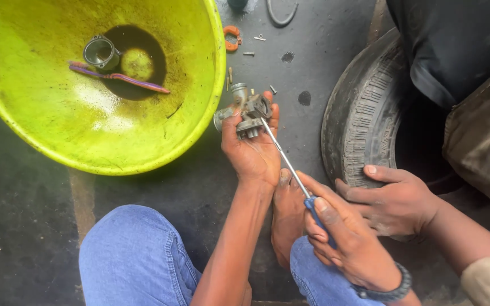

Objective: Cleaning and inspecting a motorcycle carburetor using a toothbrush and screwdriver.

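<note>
The head view looks down on a dark, stained concrete floor [24, 226], oily and gritty, with the person's two knees in blue jeans [134, 258] at the bottom edge and a bare foot [286, 221] between them.

One carburettor [245, 113] sits in the left hand [253, 150], whose grip is closed around its body, held up above the floor just beside the basin's rim. One screwdriver [287, 164] with a blue handle is held in the closed grip of the right hand [347, 243]; its metal shaft runs up and left, and its tip meets the carburettor.

One big yellow-green basin [46, 124] fills the upper left. In it lie one metal cup [100, 52], one purple toothbrush [120, 76] and a dark pool of liquid.

One worn tyre [361, 113] stands at the right; a second person's hand [395, 201] rests on its tread, close beside the right hand.

Loose on the floor above the carburettor are one orange clip [232, 37], a few small screws [249, 54] and a hose loop [282, 17] at the top edge.
</note>
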